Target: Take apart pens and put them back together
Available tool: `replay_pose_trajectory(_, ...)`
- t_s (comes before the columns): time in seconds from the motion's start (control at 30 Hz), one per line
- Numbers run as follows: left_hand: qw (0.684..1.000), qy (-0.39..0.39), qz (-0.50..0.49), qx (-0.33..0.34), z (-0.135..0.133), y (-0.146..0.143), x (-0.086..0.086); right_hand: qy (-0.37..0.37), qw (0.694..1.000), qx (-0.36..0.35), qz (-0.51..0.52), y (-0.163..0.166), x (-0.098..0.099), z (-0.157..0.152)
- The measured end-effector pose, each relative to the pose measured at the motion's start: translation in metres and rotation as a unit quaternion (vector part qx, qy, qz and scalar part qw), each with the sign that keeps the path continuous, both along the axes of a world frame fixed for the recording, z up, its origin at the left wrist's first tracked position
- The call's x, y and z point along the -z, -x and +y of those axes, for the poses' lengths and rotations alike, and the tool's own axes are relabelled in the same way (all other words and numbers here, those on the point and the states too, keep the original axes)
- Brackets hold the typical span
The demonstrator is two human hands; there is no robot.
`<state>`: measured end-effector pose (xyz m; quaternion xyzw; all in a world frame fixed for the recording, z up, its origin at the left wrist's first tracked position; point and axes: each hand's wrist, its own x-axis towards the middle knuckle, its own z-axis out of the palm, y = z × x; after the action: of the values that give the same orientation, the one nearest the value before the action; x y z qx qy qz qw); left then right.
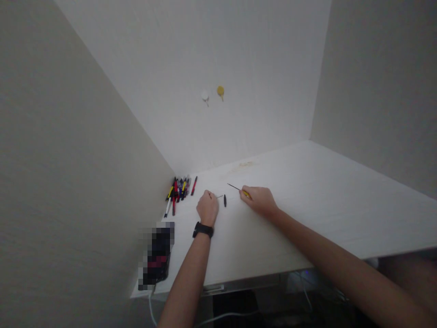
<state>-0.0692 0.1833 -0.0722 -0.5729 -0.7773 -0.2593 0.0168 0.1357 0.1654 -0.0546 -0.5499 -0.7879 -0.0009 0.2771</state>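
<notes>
My left hand (207,207) is closed in a fist on the white desk (307,200), pinching a small thin part whose tip pokes out to its right; I cannot name it. A black watch sits on that wrist. My right hand (259,199) is closed round a yellow pen barrel (246,194), from which a thin dark refill (234,187) points up and left. A small black pen piece (225,200) lies on the desk between the two hands.
A heap of several pens (179,190), red, yellow, blue and black, lies in the desk's back left corner. A dark device (159,255) with a white cable sits near the front left edge. White walls close in left, back and right.
</notes>
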Motion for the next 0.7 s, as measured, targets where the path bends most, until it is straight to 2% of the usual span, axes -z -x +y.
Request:
replay_pose_trajectory(0.1,1.000,-0.001,0.020,0.010,0.002,-0.001,0.001,0.000,1.000,0.019,-0.003,0.000,0.001,0.002)
replay_pose_trajectory(0.3,0.989,-0.016,0.103,0.108,0.003,-0.001,0.004,-0.011,0.998,0.051,0.039,-0.001,0.002,0.004)
replay_pose_trajectory(0.53,0.980,0.002,0.181,0.083,-0.001,-0.004,0.008,-0.029,0.994,0.046,0.099,-0.002,0.006,0.007)
replay_pose_trajectory(0.7,0.984,-0.008,0.157,0.088,-0.003,-0.005,0.007,-0.025,0.985,0.032,0.169,-0.002,0.009,0.011)
